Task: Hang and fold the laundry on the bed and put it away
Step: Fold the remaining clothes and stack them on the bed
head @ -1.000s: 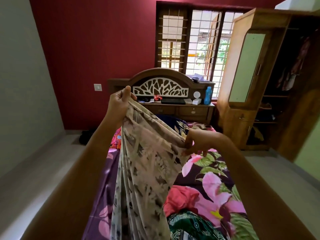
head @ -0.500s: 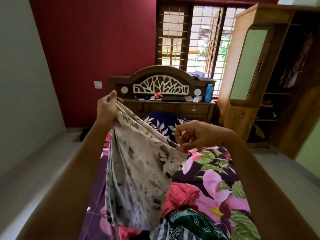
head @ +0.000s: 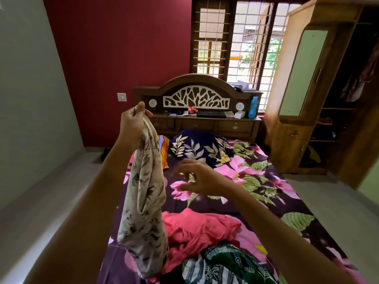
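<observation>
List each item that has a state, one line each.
Beige leaf-print cloth: hanging bunched from the left grip.
Left grip: raised, clutching the cloth's top.
Right grip: open, holding nothing.
Pink cotton garment: crumpled, unfolded.
Brown wooden wardrobe: door open.
Blue plastic bottle: upright.

A dark red back wall [head: 114,58] meets a pale grey side wall [head: 24,99] on the left. A wood-framed window with a white metal grille [head: 252,44] is set in the red wall, and a white wall switch [head: 121,97] sits lower to its left. On a wooden shelf [head: 205,119] below the window stand a blue plastic bottle [head: 253,107] at the right end, a small white box [head: 240,114] just beside it, a flat black device [head: 211,114] and a small red object [head: 192,109]. A navy pillow with pale leaf print [head: 201,147] lies near an orange striped cushion [head: 163,148]. The grey floor [head: 61,191] runs along the left.
</observation>
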`<state>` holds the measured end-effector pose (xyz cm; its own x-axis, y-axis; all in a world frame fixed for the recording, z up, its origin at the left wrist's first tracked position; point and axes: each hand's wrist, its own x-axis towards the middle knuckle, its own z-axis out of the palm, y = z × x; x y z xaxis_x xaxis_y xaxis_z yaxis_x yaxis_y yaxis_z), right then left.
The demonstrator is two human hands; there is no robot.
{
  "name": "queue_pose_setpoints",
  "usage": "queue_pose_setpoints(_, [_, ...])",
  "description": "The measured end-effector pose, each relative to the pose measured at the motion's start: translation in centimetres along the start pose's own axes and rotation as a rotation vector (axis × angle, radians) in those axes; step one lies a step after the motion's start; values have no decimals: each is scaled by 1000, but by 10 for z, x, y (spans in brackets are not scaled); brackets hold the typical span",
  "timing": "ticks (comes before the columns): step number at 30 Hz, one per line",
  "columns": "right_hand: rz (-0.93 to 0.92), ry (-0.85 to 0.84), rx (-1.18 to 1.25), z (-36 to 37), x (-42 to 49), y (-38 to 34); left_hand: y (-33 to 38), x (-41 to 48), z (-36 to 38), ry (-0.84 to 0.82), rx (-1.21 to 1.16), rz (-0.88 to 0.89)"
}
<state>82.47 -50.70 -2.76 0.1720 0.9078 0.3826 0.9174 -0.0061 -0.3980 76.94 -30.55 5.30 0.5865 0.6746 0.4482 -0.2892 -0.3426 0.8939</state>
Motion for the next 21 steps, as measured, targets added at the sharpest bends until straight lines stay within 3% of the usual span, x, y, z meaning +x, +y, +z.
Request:
queue_pose_setpoints(3, [-144, 87, -60, 20, 13, -11, -3, -3, 0, -20, 23, 14])
queue_pose_setpoints(5, [-191, 37, -212, 31, 17, -13, -4, -5, -3, -26, 41, 25])
queue_pose_setpoints(11, [130, -294, -722, 47, 6, 8, -5, 0, -23, -14, 44, -7])
queue_pose_setpoints(14, [198, -277, -537, 35, -3, 28, -9, 3, -32, 18, 105, 27])
queue_pose_setpoints(16, [205, -134, -284, 5, -8, 36, -17, 8, -43, 81, 161, 36])
queue_pose_setpoints(19, [173, 381, -65, -62, -11, 35, -25, 15, -59, 164, 111, -21])
queue_pose_setpoints(21, [214, 500, 255, -93, -10, 18, -20, 16, -55, 157, -7, -51])
